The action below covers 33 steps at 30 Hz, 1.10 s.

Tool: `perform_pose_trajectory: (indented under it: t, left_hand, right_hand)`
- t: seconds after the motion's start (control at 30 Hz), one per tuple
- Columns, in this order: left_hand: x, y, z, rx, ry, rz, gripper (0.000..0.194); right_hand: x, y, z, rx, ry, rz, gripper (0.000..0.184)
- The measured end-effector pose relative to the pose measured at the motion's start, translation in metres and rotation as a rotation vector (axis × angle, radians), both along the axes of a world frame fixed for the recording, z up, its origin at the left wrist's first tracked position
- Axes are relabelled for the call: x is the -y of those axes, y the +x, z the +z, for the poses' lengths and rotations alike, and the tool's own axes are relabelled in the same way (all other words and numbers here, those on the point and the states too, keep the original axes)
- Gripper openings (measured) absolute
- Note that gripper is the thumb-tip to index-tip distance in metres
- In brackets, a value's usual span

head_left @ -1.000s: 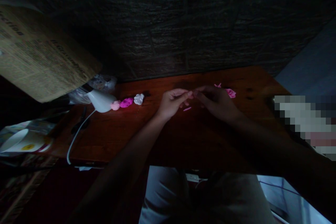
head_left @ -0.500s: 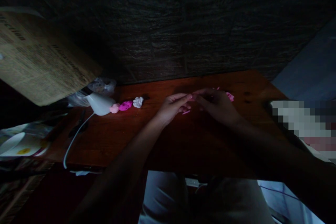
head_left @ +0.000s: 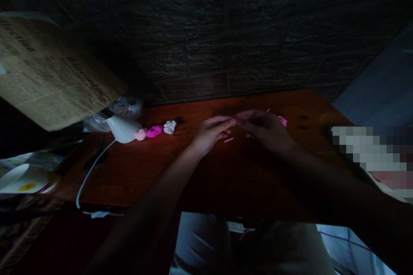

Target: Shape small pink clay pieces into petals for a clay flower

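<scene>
My left hand [head_left: 211, 130] and my right hand [head_left: 263, 129] meet fingertip to fingertip above the wooden table [head_left: 155, 167], both pinched on something tiny I cannot make out in the dim light. A thin pink strip [head_left: 229, 139] lies on the table just below my left fingers. Behind my right hand shows a pink clay piece [head_left: 283, 120]. To the left lie three clay lumps in a row: pale pink [head_left: 140, 134], magenta [head_left: 154, 131] and white [head_left: 169, 126].
A white lamp head [head_left: 122, 129] with its cable [head_left: 90, 172] rests at the table's left, beside a crumpled plastic bag [head_left: 125, 105]. A printed cardboard box [head_left: 48, 77] juts in from the left. A white cup [head_left: 22, 178] sits lower left. A dark textured wall backs the table.
Both hands stay pinched together at the same spot; the view has tilted slightly, so everything sits a bit lower in frame. The right hand now covers more of the pink clay behind it.
</scene>
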<state>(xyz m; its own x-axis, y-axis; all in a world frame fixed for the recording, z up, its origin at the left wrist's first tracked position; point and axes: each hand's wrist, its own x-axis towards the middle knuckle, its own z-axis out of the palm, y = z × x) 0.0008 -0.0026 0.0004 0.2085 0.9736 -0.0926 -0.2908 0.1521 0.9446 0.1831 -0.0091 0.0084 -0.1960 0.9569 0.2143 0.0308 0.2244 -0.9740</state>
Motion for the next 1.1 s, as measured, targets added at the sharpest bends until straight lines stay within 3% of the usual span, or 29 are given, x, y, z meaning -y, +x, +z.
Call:
perform_pose_trajectory:
  t: [0.5,0.83,1.1]
  left_hand:
    - [0.0024,-0.0003,0.0023,-0.009,0.004,0.02,0.038]
    - [-0.0005,-0.0004,-0.0005,-0.045,0.064,0.003,0.035]
    - [-0.0001,0.0007,0.0002,-0.098,0.106,0.031,0.039]
  right_hand:
    - [-0.0006,-0.0001,0.0019,0.033,-0.089,-0.046,0.035]
    - [0.0003,-0.0023,0.0031,0.043,-0.109,0.047,0.036]
    - [0.0004,-0.003,0.0065,0.052,-0.119,0.009,0.041]
